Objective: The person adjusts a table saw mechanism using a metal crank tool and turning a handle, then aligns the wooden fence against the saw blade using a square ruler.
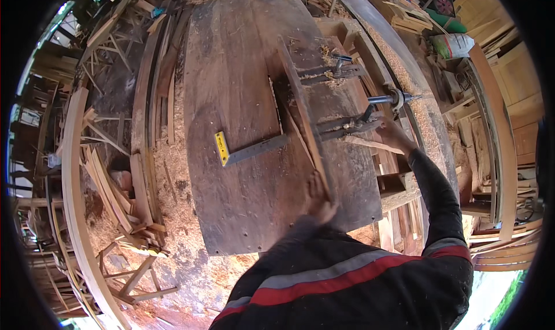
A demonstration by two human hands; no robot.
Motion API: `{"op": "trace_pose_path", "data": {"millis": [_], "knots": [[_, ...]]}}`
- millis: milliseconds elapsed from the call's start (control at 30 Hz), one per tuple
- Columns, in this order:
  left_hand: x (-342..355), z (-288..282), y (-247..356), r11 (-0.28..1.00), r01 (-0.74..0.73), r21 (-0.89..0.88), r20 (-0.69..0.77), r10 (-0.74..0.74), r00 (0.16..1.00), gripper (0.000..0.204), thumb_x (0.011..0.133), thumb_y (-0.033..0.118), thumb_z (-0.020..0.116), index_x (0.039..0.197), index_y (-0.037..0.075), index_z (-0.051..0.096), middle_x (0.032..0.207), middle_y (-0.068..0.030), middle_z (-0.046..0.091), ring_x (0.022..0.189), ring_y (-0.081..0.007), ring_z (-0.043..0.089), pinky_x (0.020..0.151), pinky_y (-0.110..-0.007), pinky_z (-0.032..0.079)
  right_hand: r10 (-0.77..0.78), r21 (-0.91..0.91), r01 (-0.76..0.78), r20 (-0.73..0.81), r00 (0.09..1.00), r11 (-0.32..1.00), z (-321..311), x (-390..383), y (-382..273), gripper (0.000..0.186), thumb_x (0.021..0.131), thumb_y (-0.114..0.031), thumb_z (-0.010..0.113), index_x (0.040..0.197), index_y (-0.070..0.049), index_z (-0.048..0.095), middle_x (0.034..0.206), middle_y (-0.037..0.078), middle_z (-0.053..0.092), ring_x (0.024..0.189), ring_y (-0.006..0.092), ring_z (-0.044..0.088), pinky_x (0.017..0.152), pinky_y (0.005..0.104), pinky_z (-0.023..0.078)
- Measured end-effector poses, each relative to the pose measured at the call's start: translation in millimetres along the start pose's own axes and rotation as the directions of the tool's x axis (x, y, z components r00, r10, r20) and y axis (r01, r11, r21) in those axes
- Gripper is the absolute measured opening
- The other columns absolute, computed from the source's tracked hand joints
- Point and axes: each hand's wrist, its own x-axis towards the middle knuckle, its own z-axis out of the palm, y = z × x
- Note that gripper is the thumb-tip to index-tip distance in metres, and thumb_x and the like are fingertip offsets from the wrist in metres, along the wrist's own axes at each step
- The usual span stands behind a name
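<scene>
A long wooden board [302, 110] stands on edge across the brown wooden worktable [231, 58]. My left hand [319, 201] grips its near end, fingers closed against the wood. To the right, my right hand [394, 134] is closed at the outer end of a dark metal bar clamp [341, 126]; its fingertips are partly hidden. A second clamp [335, 71] lies farther off, its bar reaching to the board. Left of the board, a try square [251, 150] with a yellow stock rests flat, its blade pointing toward the board. Beside the board runs a narrow dark slot [275, 103] in the tabletop.
An open wooden frame [399, 186] adjoins the table's right side. Sawdust and shavings [179, 214] cover the floor. Long timbers [75, 197] and offcuts [110, 185] lie at left; a large curved beam [497, 139] stands at right. A sack [454, 45] lies at the back right.
</scene>
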Motion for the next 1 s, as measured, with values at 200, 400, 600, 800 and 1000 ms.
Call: {"op": "trace_pose_path", "data": {"millis": [200,400,600,800,1000], "knots": [[-1,13,4,0.989,0.146,0.015,0.154,-0.147,0.977,0.106,0.077,0.036,0.066,0.149,-0.011,0.004,0.155,-0.0304,0.015,0.145,-0.0448,0.013,0.115,-0.059,0.013,-0.116,-0.025,0.114,-0.254,0.96,0.993,-24,-27,-52,0.033,0.097,-0.023,0.053,0.121,-0.001,0.057,0.107,0.026,0.063,0.098,0.0411,0.062,0.082,0.0452,0.05],[21,-12,-28,0.983,0.065,0.172,0.232,-0.104,0.967,0.098,0.078,0.033,0.064,0.149,-0.009,0.013,0.155,-0.0282,0.019,0.144,-0.0459,0.016,0.114,-0.06,0.015,0.134,-0.066,-0.133,0.009,0.991,0.989,-38,-6,-63,0.043,0.094,-0.04,0.059,0.107,0.0,0.064,0.085,0.023,0.068,0.081,0.0361,0.067,0.071,0.046,0.049],[14,25,25,0.972,0.162,0.169,0.234,-0.2,0.951,0.1,0.079,0.036,0.065,0.15,-0.008,0.01,0.155,-0.0275,0.019,0.146,-0.0449,0.012,0.115,-0.06,0.012,0.167,-0.368,-0.082,0.208,0.964,0.926,-19,37,-62,0.035,0.072,-0.008,0.068,0.105,0.001,0.061,0.088,0.025,0.067,0.087,0.0416,0.066,0.071,0.0477,0.049],[14,24,17,0.973,0.153,0.17,0.232,-0.191,0.954,0.101,0.081,0.037,0.065,0.148,-0.011,0.007,0.153,-0.0313,0.019,0.145,-0.045,0.012,0.115,-0.06,0.01,-0.053,-0.222,0.097,0.195,0.979,0.97,-22,26,-89,0.035,0.074,0.001,0.057,0.108,-0.002,0.063,0.102,0.023,0.067,0.095,0.0405,0.064,0.082,0.0459,0.048],[26,27,32,0.973,0.173,0.149,0.345,-0.216,0.914,0.106,0.079,0.036,0.066,0.148,-0.012,0.002,0.154,-0.0332,0.012,0.146,-0.0464,0.006,0.116,-0.059,0.007,-0.374,-0.337,0.421,0.198,0.906,0.842,-14,38,-63,0.03,0.073,0.007,0.056,0.098,-0.005,0.066,0.125,0.013,0.061,0.108,0.0377,0.059,0.09,0.0443,0.048]]}}
